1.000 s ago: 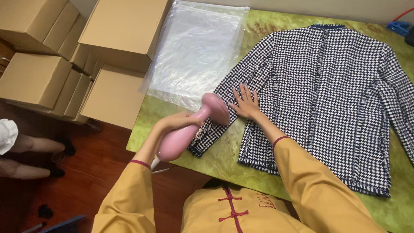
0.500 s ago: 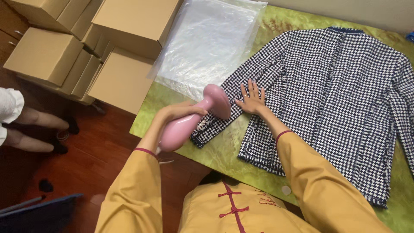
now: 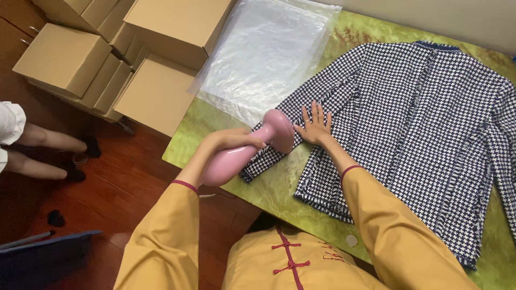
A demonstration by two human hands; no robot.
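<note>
Your left hand (image 3: 228, 142) grips the pink steamer (image 3: 247, 153), fingers wrapped; your right hand (image 3: 314, 124) presses the jacket (image 3: 424, 118) sleeve, fingers spread.

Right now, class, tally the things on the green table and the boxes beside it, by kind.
Jacket: 1
Plastic bag: 1
Pink steamer: 1
Cardboard boxes: at least 4; the stack runs off-frame
Total: at least 7

Even, soft indoor light, glare on plastic bag (image 3: 267, 53), floor dim at left, slight edge distortion.
</note>
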